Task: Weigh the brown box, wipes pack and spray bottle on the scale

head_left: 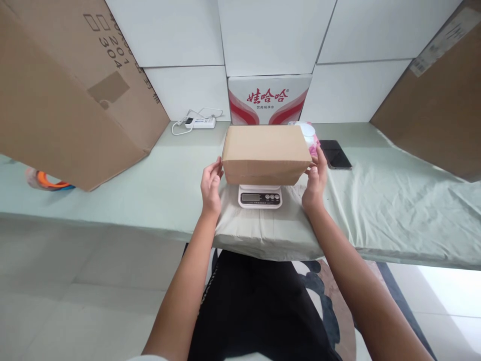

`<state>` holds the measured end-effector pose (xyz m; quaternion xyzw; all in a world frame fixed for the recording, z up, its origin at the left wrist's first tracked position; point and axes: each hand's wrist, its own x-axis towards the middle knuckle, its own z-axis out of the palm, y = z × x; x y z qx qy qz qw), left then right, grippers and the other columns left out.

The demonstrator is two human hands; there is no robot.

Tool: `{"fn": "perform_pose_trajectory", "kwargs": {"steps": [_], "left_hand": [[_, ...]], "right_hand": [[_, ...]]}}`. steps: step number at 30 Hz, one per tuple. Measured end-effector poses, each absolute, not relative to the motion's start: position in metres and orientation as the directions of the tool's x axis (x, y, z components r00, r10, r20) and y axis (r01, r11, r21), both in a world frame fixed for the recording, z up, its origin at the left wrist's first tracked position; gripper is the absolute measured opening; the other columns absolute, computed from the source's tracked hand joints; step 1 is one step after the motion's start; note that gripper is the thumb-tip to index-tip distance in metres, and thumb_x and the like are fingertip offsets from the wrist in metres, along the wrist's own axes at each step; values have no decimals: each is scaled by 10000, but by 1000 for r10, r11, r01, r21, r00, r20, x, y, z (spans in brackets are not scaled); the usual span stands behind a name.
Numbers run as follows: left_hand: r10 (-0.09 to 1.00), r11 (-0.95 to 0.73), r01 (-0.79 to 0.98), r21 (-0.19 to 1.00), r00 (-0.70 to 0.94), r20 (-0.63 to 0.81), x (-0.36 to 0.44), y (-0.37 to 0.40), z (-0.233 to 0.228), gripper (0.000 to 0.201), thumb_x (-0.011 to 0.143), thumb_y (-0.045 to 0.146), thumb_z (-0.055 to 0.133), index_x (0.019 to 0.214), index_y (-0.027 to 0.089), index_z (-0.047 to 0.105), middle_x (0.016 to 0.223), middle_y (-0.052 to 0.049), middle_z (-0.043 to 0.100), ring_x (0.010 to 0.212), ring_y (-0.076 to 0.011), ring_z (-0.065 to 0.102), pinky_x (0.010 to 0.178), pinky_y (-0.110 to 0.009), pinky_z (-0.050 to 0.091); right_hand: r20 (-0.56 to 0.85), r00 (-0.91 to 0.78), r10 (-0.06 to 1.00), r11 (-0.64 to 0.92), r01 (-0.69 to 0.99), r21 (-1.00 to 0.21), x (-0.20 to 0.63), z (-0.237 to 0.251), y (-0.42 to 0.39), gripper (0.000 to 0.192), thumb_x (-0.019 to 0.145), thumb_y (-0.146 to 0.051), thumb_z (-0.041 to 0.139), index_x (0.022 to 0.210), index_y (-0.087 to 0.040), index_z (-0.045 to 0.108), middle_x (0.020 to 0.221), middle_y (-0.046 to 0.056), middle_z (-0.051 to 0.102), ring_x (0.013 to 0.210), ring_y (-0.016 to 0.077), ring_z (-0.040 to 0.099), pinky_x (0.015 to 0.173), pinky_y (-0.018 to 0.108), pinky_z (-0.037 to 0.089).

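Two hands (211,186) flanking box (266,153)

This looks like a makeshift parcel-packing station, set up in a plain room rather than a proper warehouse. A cloth-covered tabletop (394,200) carries a small digital scale (260,196) at its near edge with a carton (266,153) on it, large cardboard boxes (63,95) lean in at the left and right ends, and a power strip (200,122) and a phone (335,154) lie toward the far edge. Bare white wall panels (274,35), a printed water case (269,99) against them, and a tiled floor (86,281) complete the setting.
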<state>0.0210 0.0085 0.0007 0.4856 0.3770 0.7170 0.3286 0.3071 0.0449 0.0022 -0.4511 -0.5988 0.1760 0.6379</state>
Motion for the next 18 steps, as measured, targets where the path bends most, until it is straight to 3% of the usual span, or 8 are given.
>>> {"fn": "perform_pose_trajectory", "kwargs": {"steps": [13,18], "left_hand": [[833,-505,-115,855,-323,449,21,10,0,526,908,669,674,1245,264,669,1461,-131,697,1455,-326,599,1233,-503,473],[866,-462,-120,879,-276,417,21,11,-1,535,917,651,667,1270,249,664,1363,-129,747,1360,-326,669,1170,-498,522]], "right_hand": [[592,203,780,530,288,-798,307,4,42,650,1003,-718,404,1554,-390,507,1542,79,549,1275,302,624,1047,537,547],[613,159,774,545,324,-773,306,8,38,679,1012,-726,399,1570,-357,510,1607,66,526,1501,326,484,1184,555,470]]}}
